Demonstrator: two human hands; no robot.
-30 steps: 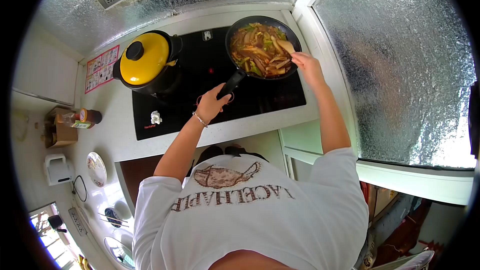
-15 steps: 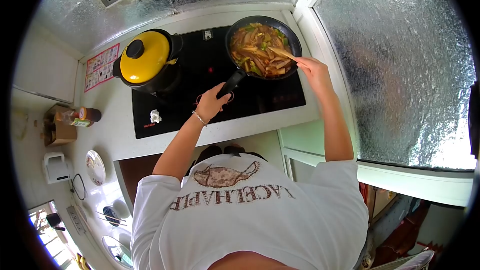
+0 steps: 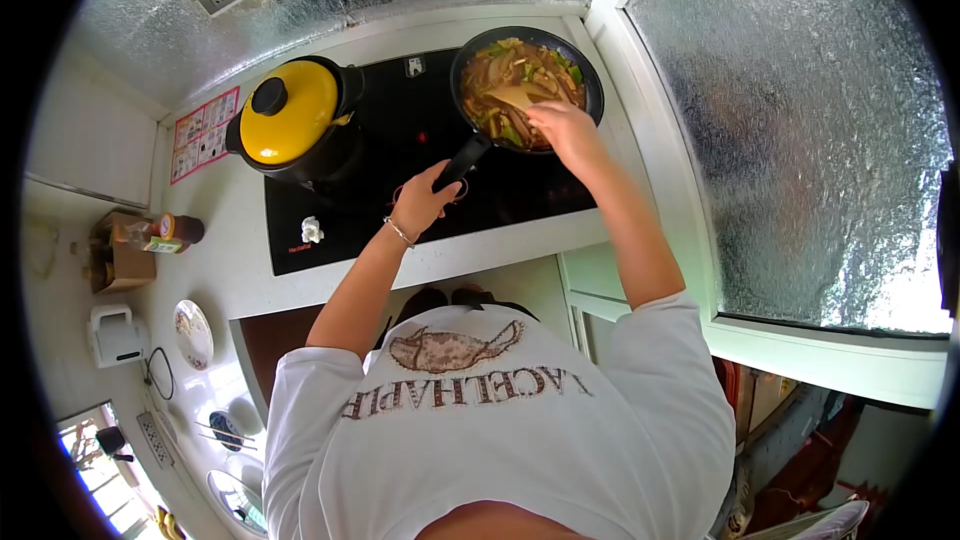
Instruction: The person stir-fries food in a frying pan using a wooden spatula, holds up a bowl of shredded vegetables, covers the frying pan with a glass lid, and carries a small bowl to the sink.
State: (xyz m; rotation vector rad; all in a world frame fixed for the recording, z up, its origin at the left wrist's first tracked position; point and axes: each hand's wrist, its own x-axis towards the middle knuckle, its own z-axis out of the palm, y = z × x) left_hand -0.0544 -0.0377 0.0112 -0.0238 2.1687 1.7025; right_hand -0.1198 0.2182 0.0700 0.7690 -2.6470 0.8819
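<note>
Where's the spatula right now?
In the head view, the spatula is in the right hand, at the food in the pan, right of the lidded pot.

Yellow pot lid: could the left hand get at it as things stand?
Probably not without letting go: the left hand is closed around the pan handle. Otherwise, the way over the cooktop to the yellow lid looks free.

White short-sleeved T-shirt (image 3: 510, 450): large brown upside-down capitals, not surely legible; black rectangular glass cooktop (image 3: 346, 216): tiny red lettering, blurred; red-bordered printed sheet (image 3: 205, 134): too small to read
</note>
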